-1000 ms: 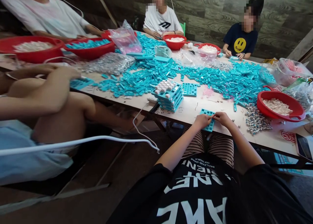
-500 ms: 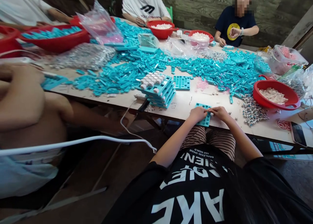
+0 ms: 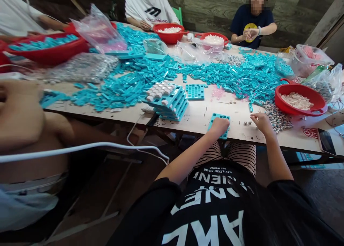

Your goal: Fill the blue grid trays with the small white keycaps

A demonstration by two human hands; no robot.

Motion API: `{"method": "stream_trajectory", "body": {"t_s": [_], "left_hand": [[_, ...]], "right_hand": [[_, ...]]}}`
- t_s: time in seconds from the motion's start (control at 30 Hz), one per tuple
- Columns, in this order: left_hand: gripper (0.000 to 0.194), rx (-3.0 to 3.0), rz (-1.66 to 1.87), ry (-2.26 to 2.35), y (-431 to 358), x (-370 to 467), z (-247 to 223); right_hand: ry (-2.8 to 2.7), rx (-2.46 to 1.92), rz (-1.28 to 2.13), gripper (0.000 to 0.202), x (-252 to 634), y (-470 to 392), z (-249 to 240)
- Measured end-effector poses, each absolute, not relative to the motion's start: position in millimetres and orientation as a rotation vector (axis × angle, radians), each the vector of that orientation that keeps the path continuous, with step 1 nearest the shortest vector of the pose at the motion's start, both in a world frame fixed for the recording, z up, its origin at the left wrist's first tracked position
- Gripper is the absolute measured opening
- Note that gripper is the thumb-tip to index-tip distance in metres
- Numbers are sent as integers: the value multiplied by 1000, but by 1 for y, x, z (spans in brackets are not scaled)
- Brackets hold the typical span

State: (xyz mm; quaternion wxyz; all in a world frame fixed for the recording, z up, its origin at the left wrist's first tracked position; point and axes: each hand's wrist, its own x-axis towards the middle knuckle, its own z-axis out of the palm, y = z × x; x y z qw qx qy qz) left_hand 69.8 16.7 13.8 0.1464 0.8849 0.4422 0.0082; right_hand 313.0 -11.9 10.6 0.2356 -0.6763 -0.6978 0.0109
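My left hand [image 3: 220, 126] is closed at the right side of a turquoise plastic grid plate [image 3: 214, 121] lying at the table's front edge. It covers much of the plate. My right hand [image 3: 262, 122] hovers to the right, apart from the plate, with fingers stretched forward and nothing visible in them. Just left of its fingers lie a few small metallic-looking pieces [image 3: 247, 123]. Beyond it spreads a pile of similar small pieces [image 3: 281, 121]. To the left stands a stack of turquoise grid plates [image 3: 172, 104], with white caps [image 3: 160, 90] on the top one.
A heap of turquoise plastic parts [image 3: 236, 74] covers the table's middle. A red basket [image 3: 301, 110] of whitish pieces and a phone [image 3: 327, 141] are at right. A white cable [image 3: 88, 147] crosses before a co-worker's arm [image 3: 21, 113] at left. Other people sit across the table.
My right hand has left the grid plate and moved right, toward the small loose pieces. My left hand stays on the plate. Across the table, a person's hands have come together.
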Motion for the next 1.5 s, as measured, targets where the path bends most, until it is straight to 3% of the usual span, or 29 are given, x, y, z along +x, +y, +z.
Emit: {"method": "stream_trajectory", "body": {"t_s": [0.17, 0.37, 0.7, 0.97, 1.1, 1.33, 1.5], "left_hand": [[31, 2519, 81, 1258, 31, 58, 17], [38, 2352, 253, 1147, 58, 43, 15], [28, 2437, 239, 1340, 48, 61, 11], [39, 2319, 254, 1521, 36, 60, 12], [38, 2062, 526, 1337, 37, 50, 10], [35, 1386, 551, 952, 34, 43, 14], [26, 1275, 627, 906, 31, 48, 16]], "right_hand": [[-2085, -2069, -41, 42, 302, -20, 0], [-2173, -1981, -49, 21, 292, -18, -7], [-1880, -1736, 386, 19, 259, -21, -5], [-2021, -1656, 455, 11, 236, -3, -4], [-2114, -1581, 435, 10, 226, 8, 1], [-1951, -1298, 358, 17, 212, 3, 4], [-1863, -1341, 362, 25, 212, -6, 8]]}}
